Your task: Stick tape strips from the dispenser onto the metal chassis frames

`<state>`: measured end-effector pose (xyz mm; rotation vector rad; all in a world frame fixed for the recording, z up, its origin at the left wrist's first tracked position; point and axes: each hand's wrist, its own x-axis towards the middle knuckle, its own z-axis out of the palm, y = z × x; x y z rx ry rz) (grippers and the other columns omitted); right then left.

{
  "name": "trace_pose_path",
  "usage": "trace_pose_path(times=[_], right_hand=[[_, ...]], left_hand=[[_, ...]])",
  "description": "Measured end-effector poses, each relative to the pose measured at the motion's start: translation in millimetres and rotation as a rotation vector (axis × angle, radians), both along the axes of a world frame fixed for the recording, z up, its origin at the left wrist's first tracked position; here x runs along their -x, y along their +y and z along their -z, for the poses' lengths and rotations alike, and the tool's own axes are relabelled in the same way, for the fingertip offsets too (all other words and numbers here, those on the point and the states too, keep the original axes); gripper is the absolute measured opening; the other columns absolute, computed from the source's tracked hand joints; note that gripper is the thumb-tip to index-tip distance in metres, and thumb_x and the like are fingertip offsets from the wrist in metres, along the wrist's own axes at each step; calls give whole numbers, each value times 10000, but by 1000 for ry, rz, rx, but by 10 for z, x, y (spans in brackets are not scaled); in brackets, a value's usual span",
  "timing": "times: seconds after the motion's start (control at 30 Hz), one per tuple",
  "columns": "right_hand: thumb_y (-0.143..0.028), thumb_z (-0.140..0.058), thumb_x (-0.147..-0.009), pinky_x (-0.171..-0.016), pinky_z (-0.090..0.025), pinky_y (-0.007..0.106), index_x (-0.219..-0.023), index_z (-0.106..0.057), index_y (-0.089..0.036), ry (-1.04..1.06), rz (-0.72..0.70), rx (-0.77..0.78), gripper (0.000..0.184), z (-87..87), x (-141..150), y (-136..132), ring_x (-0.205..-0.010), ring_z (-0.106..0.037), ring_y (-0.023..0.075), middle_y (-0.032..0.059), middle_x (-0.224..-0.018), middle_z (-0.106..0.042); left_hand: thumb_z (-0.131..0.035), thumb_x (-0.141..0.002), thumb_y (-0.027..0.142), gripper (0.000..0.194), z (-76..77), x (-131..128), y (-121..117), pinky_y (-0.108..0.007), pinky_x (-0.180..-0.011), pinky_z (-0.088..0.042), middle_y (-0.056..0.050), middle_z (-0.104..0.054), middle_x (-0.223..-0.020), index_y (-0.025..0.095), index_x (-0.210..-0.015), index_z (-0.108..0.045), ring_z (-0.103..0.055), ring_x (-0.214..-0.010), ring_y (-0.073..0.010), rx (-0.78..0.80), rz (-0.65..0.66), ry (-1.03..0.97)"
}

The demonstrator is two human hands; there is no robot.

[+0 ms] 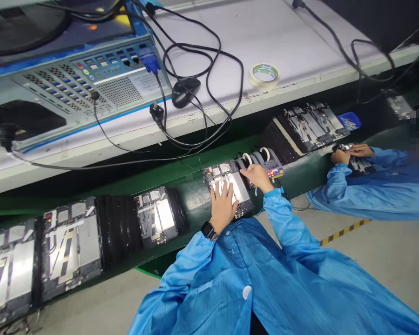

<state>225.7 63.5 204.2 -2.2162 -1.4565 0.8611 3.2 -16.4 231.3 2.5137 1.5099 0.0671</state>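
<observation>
My left hand (223, 207) lies with spread fingers on a metal tablet-sized chassis (218, 173) on the green conveyor belt (195, 200). A black watch sits on that wrist. My right hand (256, 177) reaches across the chassis's upper right corner, with its fingertips on or just above the edge. Whether those fingers hold something small is hidden. Beside that hand, a grey fixture (274, 165) carries white tape rolls (264, 153).
Similar metal frames and black-wrapped pieces (118, 230) line the belt on both sides. A co-worker's hands (349, 154) work at a frame to the right. Above stand a computer case (91, 88), cables, a mouse (185, 91) and a tape roll (264, 75) on a white shelf.
</observation>
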Motion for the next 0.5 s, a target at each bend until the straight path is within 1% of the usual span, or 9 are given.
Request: trace_pose_path(times=[0.07, 0.13, 0.2, 0.23, 0.27, 0.3, 0.33, 0.4, 0.5], right_hand=[[-515, -661, -896, -599, -445, 247, -726, -589, -209, 183, 212, -138, 357, 220, -264, -254, -661, -622, 169, 18, -667, -660], [-474, -657, -893, -525, -412, 244, -755, -568, -218, 296, 512, -208, 304, 462, -550, -535, -563, -556, 148, -12, -608, -601], [-421, -670, -887, -445, -350, 236, -764, -542, -228, 403, 825, -179, 261, 685, -808, -783, -472, -470, 126, -48, -537, -521], [-388, -675, -886, -415, -318, 231, -767, -533, -231, 459, 948, -153, 243, 781, -912, -877, -439, -432, 115, -64, -512, -486], [-357, -681, -884, -395, -296, 224, -770, -528, -230, 514, 1032, -129, 229, 866, -996, -944, -417, -407, 104, -74, -500, -467], [-330, -689, -881, -382, -287, 216, -774, -529, -226, 563, 1082, -114, 219, 939, -1058, -985, -404, -395, 94, -78, -498, -467], [-314, -700, -876, -376, -292, 207, -778, -536, -219, 602, 1103, -102, 213, 1002, -1101, -1000, -398, -397, 86, -75, -506, -484], [-311, -732, -863, -377, -331, 195, -784, -559, -201, 658, 1093, -79, 219, 1105, -1142, -970, -401, -431, 76, -50, -541, -547], [-314, -768, -847, -378, -372, 180, -787, -578, -179, 735, 1080, -56, 241, 1216, -1140, -870, -408, -464, 67, -19, -590, -613]], left_hand=[[-469, -1018, 493, 720, 1, 43, 18, -624, -1266, -241, -141, -272, -1728, 164, -1643, -327, -178, -1610, -387, -12, -7, -2], [-453, -1022, 510, 731, 21, 68, 24, -624, -1263, -247, -171, -247, -1730, 134, -1636, -328, -186, -1609, -384, -17, -27, -3], [-441, -1026, 511, 725, 51, 77, 21, -628, -1257, -260, -205, -249, -1721, 108, -1622, -347, -206, -1604, -383, -20, -55, -13], [-437, -1029, 504, 711, 66, 78, 19, -633, -1252, -266, -219, -257, -1715, 103, -1612, -362, -217, -1600, -385, -24, -71, -21], [-433, -1033, 491, 692, 80, 78, 17, -640, -1246, -271, -228, -267, -1709, 101, -1602, -377, -228, -1596, -387, -29, -85, -31], [-429, -1037, 477, 672, 94, 77, 17, -647, -1241, -274, -234, -276, -1704, 100, -1592, -390, -236, -1592, -389, -36, -95, -42], [-427, -1039, 466, 658, 106, 77, 18, -654, -1236, -277, -239, -283, -1700, 100, -1585, -399, -242, -1589, -391, -41, -101, -52], [-429, -1040, 457, 644, 127, 81, 22, -662, -1227, -282, -242, -290, -1696, 103, -1577, -403, -249, -1585, -393, -48, -105, -70], [-442, -1037, 455, 652, 152, 100, 28, -661, -1217, -292, -250, -291, -1693, 101, -1581, -387, -251, -1584, -396, -46, -103, -100]])
